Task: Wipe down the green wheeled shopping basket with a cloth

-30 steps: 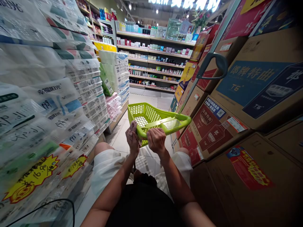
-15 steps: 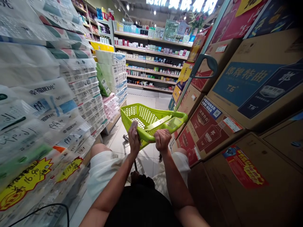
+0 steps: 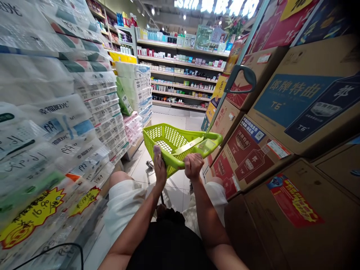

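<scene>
Clearly, a green basket (image 3: 174,163) is sitting before the person's knees (image 3: 121,177).
The right hand (image 3: 194,165) is clamping its grip around the near rim; the left hand (image 3: 160,166) is resting against the side, its grip hard to tell. Wrapped packs (image 3: 105,107) are rising leftward, cartons (image 3: 303,101) rightward, stocked shelves (image 3: 182,63) standing beyond.

Left hand (image 3: 160,167) apparently touches green basket (image 3: 176,138).
</scene>
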Motion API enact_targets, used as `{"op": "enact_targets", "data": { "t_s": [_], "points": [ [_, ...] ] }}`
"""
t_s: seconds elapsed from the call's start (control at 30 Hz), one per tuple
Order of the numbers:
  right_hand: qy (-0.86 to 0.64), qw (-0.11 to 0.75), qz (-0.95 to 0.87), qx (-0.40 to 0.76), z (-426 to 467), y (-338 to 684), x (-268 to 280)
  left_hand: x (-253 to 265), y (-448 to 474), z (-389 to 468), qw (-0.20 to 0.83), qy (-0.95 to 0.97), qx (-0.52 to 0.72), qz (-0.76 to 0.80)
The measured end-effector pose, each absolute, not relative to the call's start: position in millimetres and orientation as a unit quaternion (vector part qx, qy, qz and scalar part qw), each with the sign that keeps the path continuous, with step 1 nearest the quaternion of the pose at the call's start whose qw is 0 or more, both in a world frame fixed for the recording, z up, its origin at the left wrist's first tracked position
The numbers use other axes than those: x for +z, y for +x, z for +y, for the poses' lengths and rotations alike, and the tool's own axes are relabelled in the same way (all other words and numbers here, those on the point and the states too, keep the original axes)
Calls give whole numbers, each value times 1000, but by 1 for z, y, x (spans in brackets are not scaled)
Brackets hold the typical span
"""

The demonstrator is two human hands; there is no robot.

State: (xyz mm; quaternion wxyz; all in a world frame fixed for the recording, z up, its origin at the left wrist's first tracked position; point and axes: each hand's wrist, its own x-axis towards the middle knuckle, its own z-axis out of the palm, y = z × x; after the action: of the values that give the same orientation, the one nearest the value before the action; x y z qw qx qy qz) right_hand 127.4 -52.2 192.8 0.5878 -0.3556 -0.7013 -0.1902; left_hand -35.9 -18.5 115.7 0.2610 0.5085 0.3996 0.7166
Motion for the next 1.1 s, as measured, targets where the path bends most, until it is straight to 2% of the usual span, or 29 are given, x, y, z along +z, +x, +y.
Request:
{"op": "enact_targets", "data": {
  "t_s": [0.1, 0.17, 0.43, 0.53, 0.8, 1.1],
  "points": [
    [-357, 589, -700, -187, -53, 129, 192, 119, -31, -22, 205, 524, 718, 410],
    [-365, 584, -702, -183, -52, 130, 191, 126, -31, -21, 217, 526, 711, 414],
    [-369, 591, -697, -171, -52, 131, 187, 124, -49, -19, 430, 437, 708, 351],
    [-362, 595, -697, -173, -53, 130, 189, 119, -67, -12, 473, 434, 684, 347],
    [-354, 599, -698, -168, -53, 131, 189, 121, -111, -11, 485, 536, 578, 379],
    [-362, 583, -704, -181, -52, 129, 186, 137, -126, -16, 329, 442, 645, 528]
  ]
}}
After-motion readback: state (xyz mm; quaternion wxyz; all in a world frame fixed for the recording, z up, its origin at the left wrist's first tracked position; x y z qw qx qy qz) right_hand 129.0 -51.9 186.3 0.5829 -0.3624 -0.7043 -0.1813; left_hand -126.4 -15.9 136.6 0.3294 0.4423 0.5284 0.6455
